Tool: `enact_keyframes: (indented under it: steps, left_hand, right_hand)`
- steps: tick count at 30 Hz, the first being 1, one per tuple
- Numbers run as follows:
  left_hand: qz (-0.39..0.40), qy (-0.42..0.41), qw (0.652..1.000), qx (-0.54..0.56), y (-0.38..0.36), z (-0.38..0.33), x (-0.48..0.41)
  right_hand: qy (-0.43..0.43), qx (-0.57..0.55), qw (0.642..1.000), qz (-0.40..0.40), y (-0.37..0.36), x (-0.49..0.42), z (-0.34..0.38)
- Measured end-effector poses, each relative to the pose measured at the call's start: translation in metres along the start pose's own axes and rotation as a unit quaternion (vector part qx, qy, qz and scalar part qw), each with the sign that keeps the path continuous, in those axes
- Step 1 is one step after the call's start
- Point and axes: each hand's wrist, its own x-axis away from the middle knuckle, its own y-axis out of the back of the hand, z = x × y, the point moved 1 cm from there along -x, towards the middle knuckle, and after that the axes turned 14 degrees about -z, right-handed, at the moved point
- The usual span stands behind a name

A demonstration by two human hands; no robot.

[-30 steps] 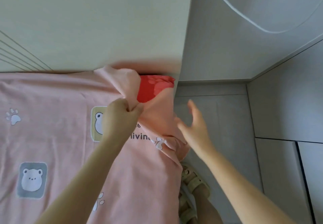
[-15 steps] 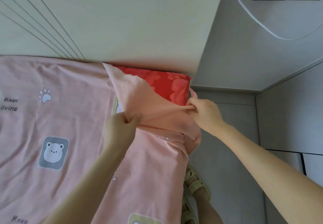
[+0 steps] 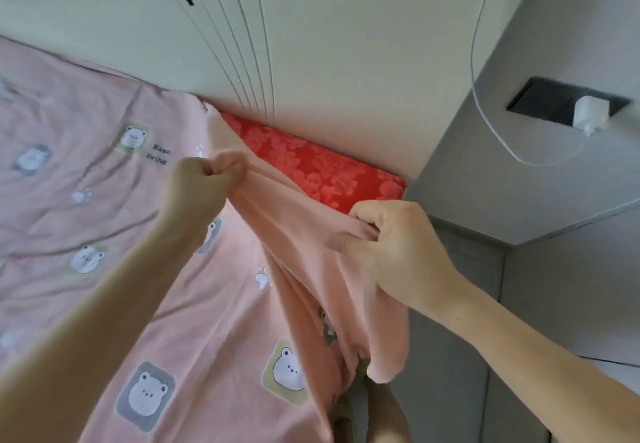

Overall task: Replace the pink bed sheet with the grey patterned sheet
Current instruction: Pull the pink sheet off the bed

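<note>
Bedroom: pink sheet (image 3: 104,221) with "Keep living" lettering (image 3: 157,157)

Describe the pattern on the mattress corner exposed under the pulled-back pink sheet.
Red with a lighter floral print, on the mattress; seen best in the head view.

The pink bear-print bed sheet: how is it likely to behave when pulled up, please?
Probably floppy: the pink bear-print bed sheet bunches into folds in the left hand and drapes limply below the right hand. Likely light, as each grip holds only a pinch of cloth. It may slide off the red floral mattress, whose corner lies bare.
</note>
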Motion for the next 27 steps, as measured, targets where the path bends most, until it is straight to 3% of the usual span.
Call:
enact_keyframes:
  steps: [7, 13, 16, 18, 21, 27]
  left_hand:
    - [-0.134, -0.036, 0.99, 0.02, 0.201, -0.082, -0.028]
    - [-0.102, 0.113, 0.984, -0.094, 0.312, -0.002, 0.018]
    - [-0.107, 0.178, 0.976, -0.059, 0.315, 0.031, 0.061]
    - [-0.063, 0.244, 0.968, -0.006, 0.296, 0.035, 0.092]
    - [-0.001, 0.302, 0.953, -0.015, 0.259, 0.027, 0.131]
    - [-0.023, 0.36, 0.932, 0.004, 0.222, 0.03, 0.176]
  right_hand:
    - [0.103, -0.076, 0.992, 0.015, -0.03, -0.025, 0.169]
    - [0.109, -0.102, 0.975, 0.167, -0.087, 0.017, 0.229]
    - [0.104, -0.068, 0.963, 0.238, -0.118, 0.047, 0.232]
    - [0.1, -0.052, 0.952, 0.283, -0.134, 0.073, 0.225]
    - [0.113, -0.055, 0.932, 0.34, -0.144, 0.105, 0.205]
    - [0.05, -0.084, 0.891, 0.443, -0.104, 0.119, 0.168]
